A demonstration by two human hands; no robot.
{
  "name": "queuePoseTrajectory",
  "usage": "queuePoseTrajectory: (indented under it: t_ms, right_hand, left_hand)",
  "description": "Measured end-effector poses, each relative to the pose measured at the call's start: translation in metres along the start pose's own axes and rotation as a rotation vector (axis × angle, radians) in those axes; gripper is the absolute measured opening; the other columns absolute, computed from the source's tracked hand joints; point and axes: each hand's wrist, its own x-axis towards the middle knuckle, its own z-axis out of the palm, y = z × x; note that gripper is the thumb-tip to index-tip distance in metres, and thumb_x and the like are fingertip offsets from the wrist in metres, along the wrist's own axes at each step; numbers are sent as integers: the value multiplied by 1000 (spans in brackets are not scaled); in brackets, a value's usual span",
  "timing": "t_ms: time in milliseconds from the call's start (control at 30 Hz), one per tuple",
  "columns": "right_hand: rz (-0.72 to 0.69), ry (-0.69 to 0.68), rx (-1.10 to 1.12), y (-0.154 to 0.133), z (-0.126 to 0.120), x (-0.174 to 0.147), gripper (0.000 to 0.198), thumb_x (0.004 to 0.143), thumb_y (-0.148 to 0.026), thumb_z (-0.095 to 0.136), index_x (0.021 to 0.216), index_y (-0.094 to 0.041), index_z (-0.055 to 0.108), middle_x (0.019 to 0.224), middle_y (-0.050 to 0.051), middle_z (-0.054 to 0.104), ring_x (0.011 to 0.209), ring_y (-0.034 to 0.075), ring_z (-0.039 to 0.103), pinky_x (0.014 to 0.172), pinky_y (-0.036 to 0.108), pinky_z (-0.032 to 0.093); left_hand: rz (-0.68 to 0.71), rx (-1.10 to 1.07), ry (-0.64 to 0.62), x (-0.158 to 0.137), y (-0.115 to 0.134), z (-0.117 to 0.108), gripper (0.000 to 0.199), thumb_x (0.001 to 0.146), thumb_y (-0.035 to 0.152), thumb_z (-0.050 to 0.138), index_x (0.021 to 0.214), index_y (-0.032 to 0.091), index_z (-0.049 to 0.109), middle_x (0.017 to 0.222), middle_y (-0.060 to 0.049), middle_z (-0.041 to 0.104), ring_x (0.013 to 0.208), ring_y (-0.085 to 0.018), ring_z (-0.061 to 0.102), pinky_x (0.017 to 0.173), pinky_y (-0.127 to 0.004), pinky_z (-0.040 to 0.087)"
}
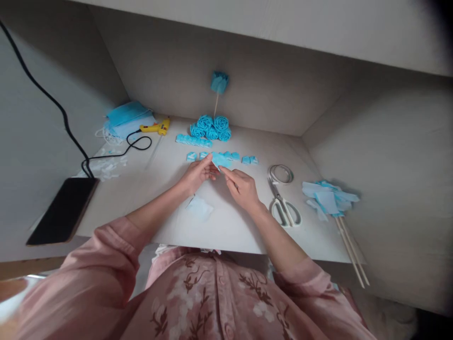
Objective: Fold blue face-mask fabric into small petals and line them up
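Between my two hands is a light blue fabric piece (222, 160), like the cloth of a face mask. My left hand (198, 174) pinches its left edge with the thumb on top. The fingers of my right hand (242, 185) close on its lower edge. Just beyond lie small folded blue petals (250, 160) in a row, partly hidden by the piece. Behind them is a strip of overlapping petals (194, 141). A pale fabric piece (200, 208) lies on the white tabletop (233, 226) nearer my body.
Blue fabric roses (212, 127) and one on a stick (220, 82) stand at the back. Left are face masks (129, 118), a yellow glue gun (155, 127), its cord and a black phone (63, 210). Right are scissors (283, 205), a tape roll (283, 174) and sticks with scraps (329, 198).
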Motion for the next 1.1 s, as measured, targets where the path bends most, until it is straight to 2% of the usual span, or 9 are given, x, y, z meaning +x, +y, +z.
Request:
queuePoseTrajectory:
  t_ms: [233,367,433,500,567,633,800,1000,1100]
  right_hand:
    - [-2,-122,-125,-3,5,-3,46,91,-17,44,131,-26,64,73,4,61,69,17,51,69,28,44]
    - [61,-50,16,-9,6,-3,40,91,-24,48,126,-26,68,76,5,64,72,17,55,76,32,46]
    - [216,49,190,-10,6,-2,34,92,-32,51,119,-26,71,80,5,66,72,17,57,76,33,48]
    - [448,104,466,-10,6,1,33,90,-43,55,112,-25,73,86,5,68,74,17,59,71,33,51]
    - [642,69,791,-10,6,5,37,85,-52,61,103,-23,74,92,6,69,79,17,61,65,31,53]
    - [744,43,1040,-9,7,8,39,77,-57,69,91,-21,73,92,5,68,81,17,62,62,29,54]
    - [838,196,1160,-7,11,10,33,58,-41,87,73,-19,68,69,-2,62,64,10,55,57,23,50]
    - [818,247,1115,-4,9,10,31,60,-41,84,77,-21,68,72,-1,65,64,11,55,58,24,50]
    - [798,245,1097,-3,9,10,29,64,-41,82,80,-21,67,77,0,68,69,12,58,60,24,50]
  left_hand:
    - [18,-14,159,6,-5,-6,31,62,34,81,67,14,59,60,1,58,58,-11,55,57,-26,43]
    - [35,-108,263,12,2,-13,26,65,29,77,68,16,54,60,1,59,57,-12,57,54,-26,39]
    - [57,-117,244,12,6,-12,26,66,30,76,71,16,55,64,0,61,60,-13,59,55,-26,39]
    - [87,-92,180,9,7,-9,28,67,33,77,72,15,57,68,-1,62,63,-13,59,57,-26,40]
    - [111,-30,106,4,4,-4,30,67,36,78,68,14,58,67,-1,60,63,-12,56,58,-26,41]
    - [113,61,48,-1,-2,0,32,68,40,77,63,14,59,64,-1,58,62,-12,54,60,-27,42]
    - [108,245,12,-5,-13,0,33,71,44,75,61,15,63,60,-1,58,60,-12,53,62,-28,42]
    - [60,140,-11,-3,-7,1,39,76,52,68,68,14,64,66,-5,62,62,-14,58,59,-27,42]
    - [79,211,-7,-4,-7,1,35,75,48,70,67,14,64,67,-4,63,60,-13,56,58,-26,41]
